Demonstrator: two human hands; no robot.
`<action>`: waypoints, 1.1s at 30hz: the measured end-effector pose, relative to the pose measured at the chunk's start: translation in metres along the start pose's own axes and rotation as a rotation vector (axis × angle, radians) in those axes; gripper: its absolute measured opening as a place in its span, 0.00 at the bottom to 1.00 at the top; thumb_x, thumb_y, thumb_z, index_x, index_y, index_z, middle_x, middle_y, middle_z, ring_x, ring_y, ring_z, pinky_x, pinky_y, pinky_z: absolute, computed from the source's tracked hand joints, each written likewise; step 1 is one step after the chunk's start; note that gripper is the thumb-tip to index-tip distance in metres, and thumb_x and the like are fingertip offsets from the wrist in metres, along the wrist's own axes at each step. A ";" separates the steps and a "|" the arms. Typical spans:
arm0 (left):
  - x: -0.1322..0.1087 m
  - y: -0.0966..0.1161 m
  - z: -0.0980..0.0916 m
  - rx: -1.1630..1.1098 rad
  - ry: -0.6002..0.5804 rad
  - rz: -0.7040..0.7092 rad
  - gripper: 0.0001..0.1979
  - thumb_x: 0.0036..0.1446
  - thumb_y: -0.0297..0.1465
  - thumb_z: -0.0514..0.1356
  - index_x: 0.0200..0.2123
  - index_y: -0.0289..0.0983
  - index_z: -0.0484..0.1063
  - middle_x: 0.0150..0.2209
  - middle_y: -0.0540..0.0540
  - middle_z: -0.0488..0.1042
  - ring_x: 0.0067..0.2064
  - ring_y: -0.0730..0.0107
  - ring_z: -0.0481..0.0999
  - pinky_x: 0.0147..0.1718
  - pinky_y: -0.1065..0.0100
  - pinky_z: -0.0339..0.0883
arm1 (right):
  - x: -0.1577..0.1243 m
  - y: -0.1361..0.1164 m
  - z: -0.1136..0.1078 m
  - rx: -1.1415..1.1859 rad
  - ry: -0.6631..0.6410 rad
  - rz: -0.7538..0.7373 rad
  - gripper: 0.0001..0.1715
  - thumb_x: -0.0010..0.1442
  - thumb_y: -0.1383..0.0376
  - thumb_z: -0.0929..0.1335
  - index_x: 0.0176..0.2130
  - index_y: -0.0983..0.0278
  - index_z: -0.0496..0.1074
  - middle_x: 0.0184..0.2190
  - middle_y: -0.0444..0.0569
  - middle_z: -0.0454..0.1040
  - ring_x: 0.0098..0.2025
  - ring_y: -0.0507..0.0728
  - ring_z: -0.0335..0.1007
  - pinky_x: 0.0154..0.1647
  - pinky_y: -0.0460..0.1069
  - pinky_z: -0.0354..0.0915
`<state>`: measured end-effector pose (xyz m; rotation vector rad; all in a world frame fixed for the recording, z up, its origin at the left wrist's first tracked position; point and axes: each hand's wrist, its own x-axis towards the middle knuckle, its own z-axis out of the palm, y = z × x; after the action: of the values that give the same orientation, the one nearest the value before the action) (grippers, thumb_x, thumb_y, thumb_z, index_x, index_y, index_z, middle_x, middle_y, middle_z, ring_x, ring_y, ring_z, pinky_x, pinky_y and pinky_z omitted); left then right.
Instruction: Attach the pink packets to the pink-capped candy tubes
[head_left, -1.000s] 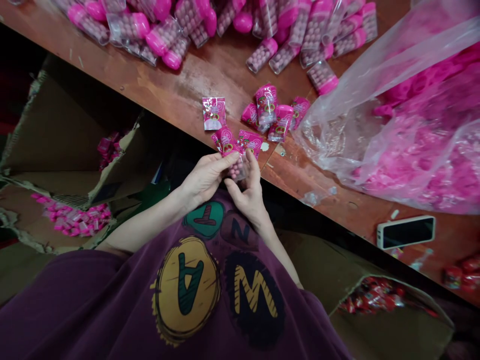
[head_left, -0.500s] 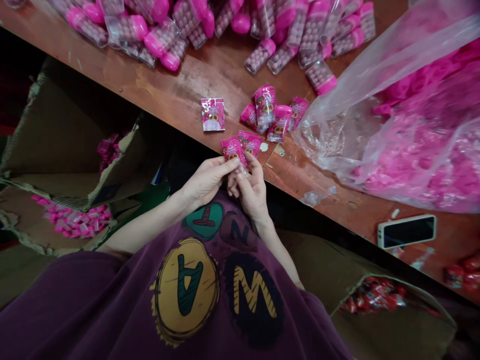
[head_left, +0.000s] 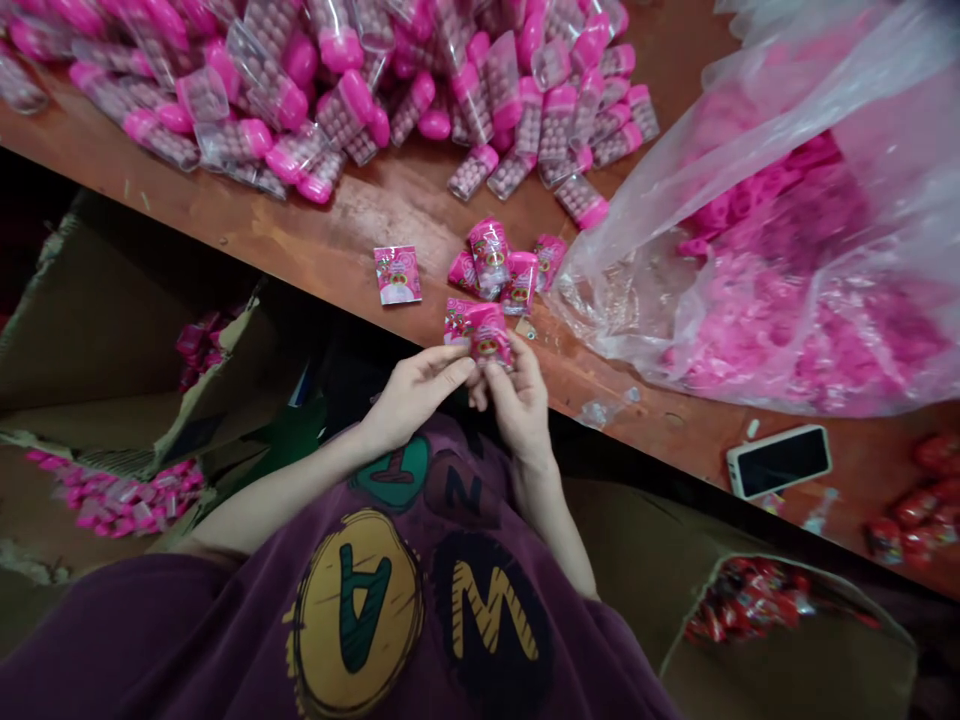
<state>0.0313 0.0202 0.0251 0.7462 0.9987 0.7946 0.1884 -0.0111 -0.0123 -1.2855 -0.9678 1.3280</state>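
Between my two hands, just over the table's edge, is a small candy bottle in a pink printed sleeve [head_left: 489,336]. My left hand [head_left: 420,392] pinches it from the left with thumb and fingertips. From the right, my right hand [head_left: 520,396] grips its lower end, thumb in front and fingers curled behind. Just behind it a flat pink sleeve [head_left: 456,318] lies near the edge, partly covered. Farther back is a small group of sleeved candy bottles [head_left: 489,258]. To their left lies a flat square pink printed sleeve [head_left: 397,275].
A large heap of clear candy bottles with pink caps [head_left: 262,90] covers the back of the table. On the right are a clear plastic bag of pink pieces [head_left: 810,300] and a phone [head_left: 780,462]. Open cardboard boxes [head_left: 82,270] stand below the edge.
The pink sleeve now stands upright around the bottle, whose clear end showed below it before. My right hand has risen along it. The whole view has shifted slightly.
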 end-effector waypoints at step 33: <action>0.026 -0.027 -0.044 1.234 -0.070 0.600 0.20 0.69 0.30 0.57 0.61 0.35 0.76 0.71 0.32 0.67 0.68 0.43 0.69 0.66 0.42 0.56 | 0.001 0.040 -0.008 -1.076 0.151 -0.631 0.11 0.72 0.64 0.67 0.48 0.58 0.80 0.47 0.54 0.81 0.51 0.61 0.73 0.53 0.59 0.65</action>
<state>0.0056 0.0359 -0.0236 2.1897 1.1730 0.5714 0.1916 -0.0179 -0.0528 -1.5813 -1.8897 0.1490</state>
